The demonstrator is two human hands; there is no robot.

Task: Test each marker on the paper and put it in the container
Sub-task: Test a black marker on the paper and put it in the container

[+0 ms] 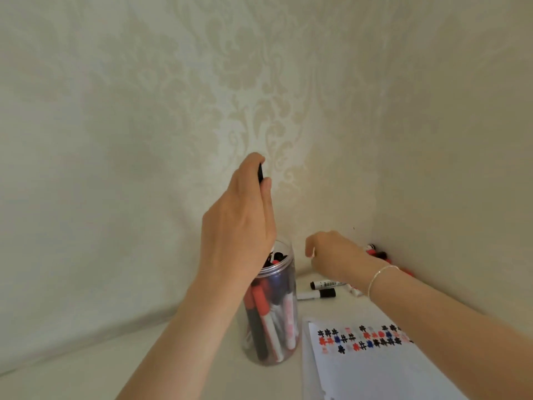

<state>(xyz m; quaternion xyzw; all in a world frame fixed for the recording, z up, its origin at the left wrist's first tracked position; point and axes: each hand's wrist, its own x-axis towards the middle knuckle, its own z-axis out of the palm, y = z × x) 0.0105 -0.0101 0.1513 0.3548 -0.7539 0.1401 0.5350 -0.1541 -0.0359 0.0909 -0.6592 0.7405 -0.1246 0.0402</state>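
The fingers [261,180] of the left hand [239,223] pinch a black marker [260,173] above the jar [285,272]; it looks light, stiff and smooth, best held mid-barrel; the right hand [334,258] reaches far right, whether its fingers are apart I cannot tell.

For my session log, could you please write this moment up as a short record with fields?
left hand: left hand raised above the jar, gripping a black marker
right hand: right hand reaching toward the loose markers by the wall; what its fingers hold is hidden
container: clear plastic jar, upright, lidless, holding red, black and blue markers
paper: white sheet right of the jar, rows of red, black and blue test marks
surface: pale tabletop
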